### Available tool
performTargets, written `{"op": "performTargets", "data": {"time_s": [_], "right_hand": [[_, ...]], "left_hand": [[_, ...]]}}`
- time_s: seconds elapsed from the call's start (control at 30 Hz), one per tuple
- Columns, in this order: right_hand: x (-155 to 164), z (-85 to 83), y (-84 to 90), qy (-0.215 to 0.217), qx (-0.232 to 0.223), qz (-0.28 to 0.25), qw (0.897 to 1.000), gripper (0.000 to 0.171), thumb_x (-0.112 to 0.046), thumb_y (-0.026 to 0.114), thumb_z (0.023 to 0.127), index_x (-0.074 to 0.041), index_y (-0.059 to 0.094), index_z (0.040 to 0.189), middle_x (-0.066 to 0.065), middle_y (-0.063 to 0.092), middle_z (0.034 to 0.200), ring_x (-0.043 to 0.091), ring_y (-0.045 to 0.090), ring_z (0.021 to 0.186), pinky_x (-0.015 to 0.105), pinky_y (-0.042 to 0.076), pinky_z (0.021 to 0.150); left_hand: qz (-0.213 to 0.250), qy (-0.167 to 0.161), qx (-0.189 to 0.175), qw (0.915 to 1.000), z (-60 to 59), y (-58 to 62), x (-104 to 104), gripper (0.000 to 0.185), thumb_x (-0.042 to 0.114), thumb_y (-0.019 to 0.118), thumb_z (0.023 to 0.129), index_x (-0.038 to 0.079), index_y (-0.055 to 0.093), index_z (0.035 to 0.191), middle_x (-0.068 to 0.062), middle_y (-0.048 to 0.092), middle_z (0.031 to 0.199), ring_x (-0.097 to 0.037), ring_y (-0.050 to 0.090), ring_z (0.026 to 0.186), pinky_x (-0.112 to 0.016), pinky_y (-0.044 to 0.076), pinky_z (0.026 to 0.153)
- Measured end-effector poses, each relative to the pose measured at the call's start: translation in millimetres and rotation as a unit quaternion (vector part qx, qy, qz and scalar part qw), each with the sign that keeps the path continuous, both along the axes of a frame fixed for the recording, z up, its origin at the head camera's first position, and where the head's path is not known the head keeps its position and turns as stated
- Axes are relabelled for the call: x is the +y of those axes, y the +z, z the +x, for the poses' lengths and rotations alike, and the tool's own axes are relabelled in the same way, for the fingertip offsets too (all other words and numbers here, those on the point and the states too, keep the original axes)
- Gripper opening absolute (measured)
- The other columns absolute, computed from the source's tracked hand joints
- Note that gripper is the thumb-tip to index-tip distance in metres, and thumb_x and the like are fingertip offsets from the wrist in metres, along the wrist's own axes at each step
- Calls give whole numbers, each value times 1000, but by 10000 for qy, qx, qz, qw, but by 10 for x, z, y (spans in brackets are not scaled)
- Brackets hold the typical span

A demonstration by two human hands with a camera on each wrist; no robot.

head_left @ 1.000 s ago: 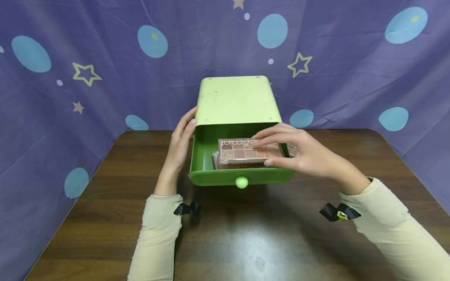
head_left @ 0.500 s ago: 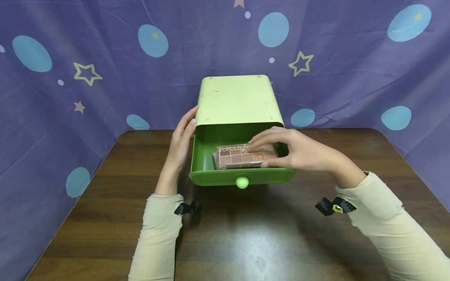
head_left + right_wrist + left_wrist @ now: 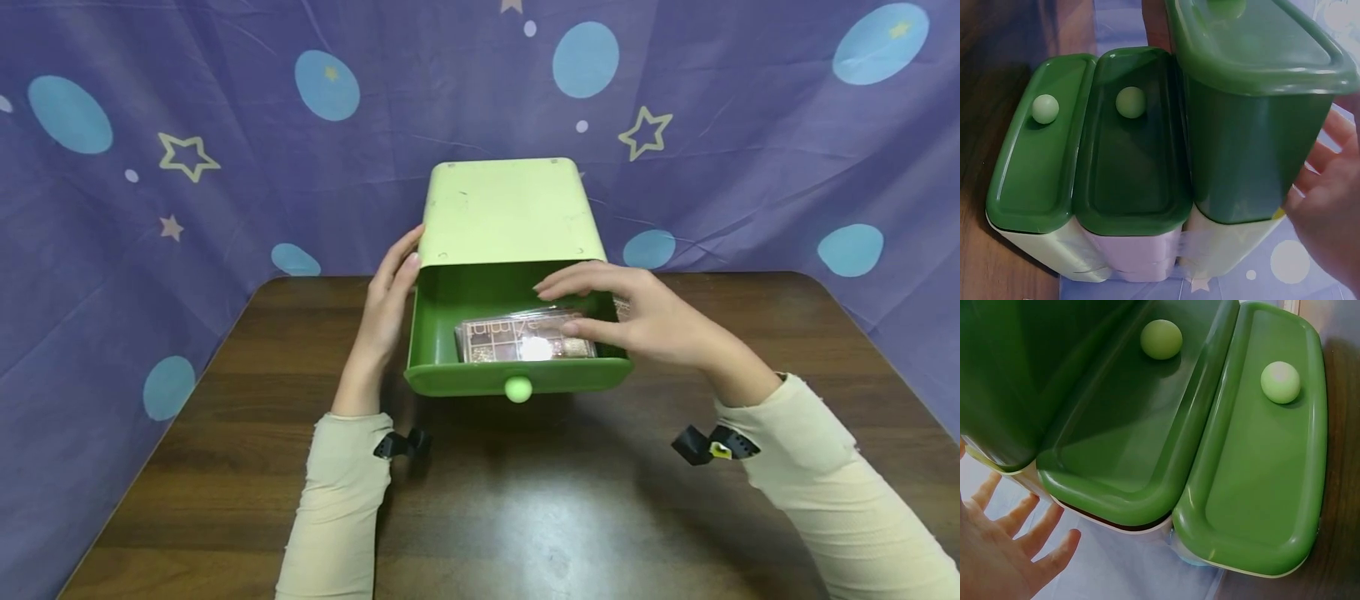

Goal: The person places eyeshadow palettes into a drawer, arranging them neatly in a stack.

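An eyeshadow palette (image 3: 498, 337) with a clear lid and gold lettering lies in the pulled-out top drawer (image 3: 450, 382) of a cabinet, another flat case edge showing under it. My right hand (image 3: 637, 312) hovers over the drawer's right side, thumb above the palette's right end, fingers extended and apart from it. My left hand (image 3: 382, 308) rests against the left side of the cabinet's pale green top (image 3: 510, 212), fingers fairly straight. In the left wrist view, the left hand's fingers (image 3: 1041, 531) lie along the cabinet's side. The drawer's inside is hidden in both wrist views.
Below the open drawer, a middle drawer (image 3: 1135, 162) and a bottom drawer (image 3: 1041, 162) are closed, each with a round knob. The cabinet stands on a brown wooden table (image 3: 480, 517). A purple patterned curtain (image 3: 465, 83) hangs close behind.
The palette has been lowered into the drawer and let go. My right hand's fingers have lifted off it and spread from the thumb. My left hand has stayed put.
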State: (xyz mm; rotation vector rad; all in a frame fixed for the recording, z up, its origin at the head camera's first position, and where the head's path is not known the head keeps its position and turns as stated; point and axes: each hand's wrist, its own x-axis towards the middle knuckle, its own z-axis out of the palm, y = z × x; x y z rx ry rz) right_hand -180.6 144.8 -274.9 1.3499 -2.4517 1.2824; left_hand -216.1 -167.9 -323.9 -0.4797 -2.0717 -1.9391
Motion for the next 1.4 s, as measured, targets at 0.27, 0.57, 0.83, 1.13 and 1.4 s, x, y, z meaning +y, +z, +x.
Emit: {"op": "performTargets", "data": {"time_s": [0.27,0.57,0.83,1.13,1.4], "right_hand": [[171,80,-20,-426,267,-722,9961,42,6,72,86,-12,69,123,0,64,129,16,54,125,27,39,104],[481,45,-203,-879,308,-1256,9877,43,20,70,78,3,69,117,10,68,121,19,57,119,27,42,100],[763,-92,-478,-1116,195,-1715,9787,37,27,65,77,13,67,111,13,70,115,17,60,114,24,45,96],[984,-248,-743,-1928,-227,-1360,9715,31,14,71,83,7,69,113,10,70,113,9,65,100,19,48,86],[1138,-390,-977,-2560,-675,-563,9627,35,1,77,84,-1,69,118,5,70,116,1,63,93,16,47,83]], "left_hand": [[47,-37,47,10000,-8,-12,-5,49,27,43,103,11,43,150,-4,45,148,-18,50,120,-34,42,94],[110,-95,76,9999,-7,-13,-1,49,26,43,103,10,43,150,-4,45,148,-17,49,121,-34,42,95],[57,-55,44,10000,-10,-16,-4,49,26,43,104,11,43,150,-3,45,148,-16,48,120,-33,41,94],[34,-47,40,10000,-7,-17,-8,48,26,42,104,11,43,150,-3,44,149,-16,49,121,-34,41,96],[20,-72,17,10000,6,-4,-7,49,26,42,104,11,42,151,-3,44,149,-17,50,119,-34,42,95]]}}
